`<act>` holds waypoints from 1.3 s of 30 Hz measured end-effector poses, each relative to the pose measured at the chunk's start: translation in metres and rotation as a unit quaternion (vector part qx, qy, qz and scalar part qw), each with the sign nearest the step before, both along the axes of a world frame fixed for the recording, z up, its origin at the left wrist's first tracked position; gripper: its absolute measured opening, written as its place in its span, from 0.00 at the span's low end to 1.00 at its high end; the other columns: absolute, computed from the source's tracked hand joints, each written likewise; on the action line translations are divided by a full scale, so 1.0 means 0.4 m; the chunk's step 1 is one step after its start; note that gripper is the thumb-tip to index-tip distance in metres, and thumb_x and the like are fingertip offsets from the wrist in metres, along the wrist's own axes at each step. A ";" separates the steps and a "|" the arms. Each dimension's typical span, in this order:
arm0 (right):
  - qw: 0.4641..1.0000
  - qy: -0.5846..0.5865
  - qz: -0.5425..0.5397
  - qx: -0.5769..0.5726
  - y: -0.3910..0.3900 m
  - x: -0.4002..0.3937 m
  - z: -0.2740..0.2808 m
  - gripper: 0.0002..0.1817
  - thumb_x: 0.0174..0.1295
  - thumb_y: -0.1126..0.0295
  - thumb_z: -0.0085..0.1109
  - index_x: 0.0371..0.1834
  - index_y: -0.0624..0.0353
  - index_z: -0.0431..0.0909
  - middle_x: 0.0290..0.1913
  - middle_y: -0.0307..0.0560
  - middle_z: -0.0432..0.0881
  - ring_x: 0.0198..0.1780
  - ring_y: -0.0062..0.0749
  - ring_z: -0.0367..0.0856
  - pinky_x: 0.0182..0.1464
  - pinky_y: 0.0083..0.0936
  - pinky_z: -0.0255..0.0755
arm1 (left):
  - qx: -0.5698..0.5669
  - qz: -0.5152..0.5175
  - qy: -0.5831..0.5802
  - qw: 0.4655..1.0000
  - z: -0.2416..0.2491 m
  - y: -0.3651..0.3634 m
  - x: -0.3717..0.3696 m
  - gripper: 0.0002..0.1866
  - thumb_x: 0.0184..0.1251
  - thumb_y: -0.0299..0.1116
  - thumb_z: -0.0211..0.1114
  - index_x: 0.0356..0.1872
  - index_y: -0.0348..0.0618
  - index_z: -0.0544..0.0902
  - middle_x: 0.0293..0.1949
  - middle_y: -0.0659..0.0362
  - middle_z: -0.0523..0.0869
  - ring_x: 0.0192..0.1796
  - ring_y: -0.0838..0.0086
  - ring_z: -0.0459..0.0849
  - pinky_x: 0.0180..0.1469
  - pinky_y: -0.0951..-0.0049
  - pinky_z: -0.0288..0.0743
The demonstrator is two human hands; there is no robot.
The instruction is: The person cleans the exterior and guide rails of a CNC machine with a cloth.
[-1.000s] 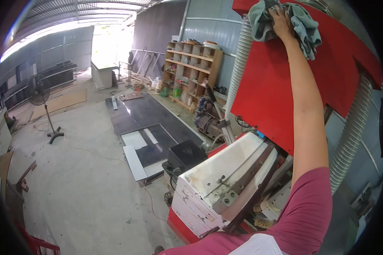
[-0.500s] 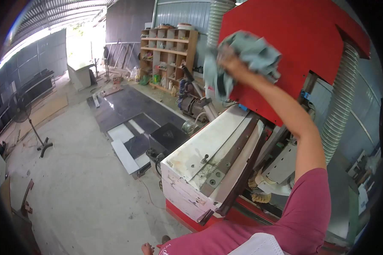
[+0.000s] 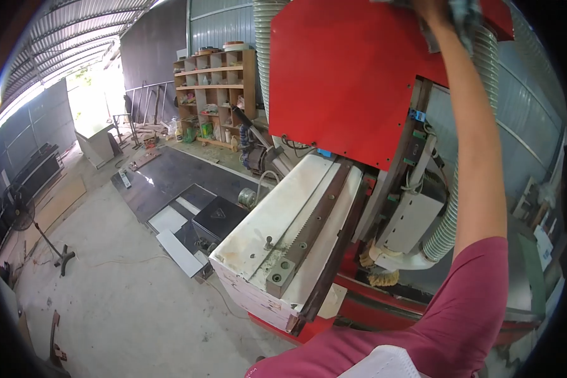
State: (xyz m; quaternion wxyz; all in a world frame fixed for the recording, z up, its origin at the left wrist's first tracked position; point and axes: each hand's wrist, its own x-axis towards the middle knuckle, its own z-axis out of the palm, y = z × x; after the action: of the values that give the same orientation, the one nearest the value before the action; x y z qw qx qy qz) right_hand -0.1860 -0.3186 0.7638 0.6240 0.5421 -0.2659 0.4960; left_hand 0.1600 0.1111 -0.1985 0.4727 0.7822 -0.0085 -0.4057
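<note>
At the top edge of the view, my right hand (image 3: 431, 11) is wrapped round a grey-green cloth (image 3: 465, 22), partly cut off by the frame. The cloth lies against the upper right part of a large red machine cover (image 3: 340, 69). My right arm reaches up from the lower right. Below the cover, a white machine beam (image 3: 258, 230) with a toothed rack and a dark rail runs toward me. My left hand is out of view.
A ribbed hose (image 3: 447, 233) hangs behind my forearm. Further back are a wooden shelf unit (image 3: 217, 85), dark panels (image 3: 176, 170) low on the floor and a motor (image 3: 256, 157). A standing fan (image 3: 22, 211) is at the far left.
My right hand and the cloth have moved up and right across the red cover. The view has shifted right, and my left hand, at the bottom before, has left it.
</note>
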 end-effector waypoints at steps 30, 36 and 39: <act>0.993 -0.113 -0.020 -0.005 -0.081 0.058 0.027 0.28 0.57 0.58 0.53 0.62 0.45 0.63 0.66 0.48 0.58 0.63 0.61 0.54 0.64 0.46 0.54 | 0.001 -0.014 0.040 0.999 -0.053 -0.068 0.044 0.12 0.55 0.35 0.54 0.31 0.34 0.76 0.24 0.52 0.78 0.23 0.65 0.76 0.23 0.64 0.73; 0.994 -0.081 0.017 -0.066 -0.246 0.203 0.157 0.26 0.60 0.56 0.47 0.62 0.47 0.63 0.64 0.52 0.62 0.64 0.53 0.57 0.64 0.43 0.52 | 0.030 0.038 0.062 0.997 -0.103 0.061 0.050 0.11 0.54 0.34 0.54 0.31 0.34 0.76 0.24 0.52 0.78 0.24 0.65 0.76 0.23 0.63 0.73; 0.996 -0.012 -0.082 -0.014 -0.300 0.253 0.179 0.24 0.61 0.62 0.46 0.62 0.49 0.63 0.65 0.52 0.60 0.66 0.50 0.56 0.66 0.40 0.49 | 0.043 0.052 0.071 0.995 -0.160 0.144 0.024 0.11 0.54 0.34 0.54 0.31 0.34 0.76 0.24 0.51 0.78 0.24 0.64 0.76 0.23 0.62 0.73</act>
State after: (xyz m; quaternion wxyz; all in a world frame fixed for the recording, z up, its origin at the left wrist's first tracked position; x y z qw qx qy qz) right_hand -0.0847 -0.4388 0.8356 0.6671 0.5036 -0.3094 0.4535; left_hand 0.1696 0.1686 -0.2627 0.4580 0.7706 0.0830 -0.4353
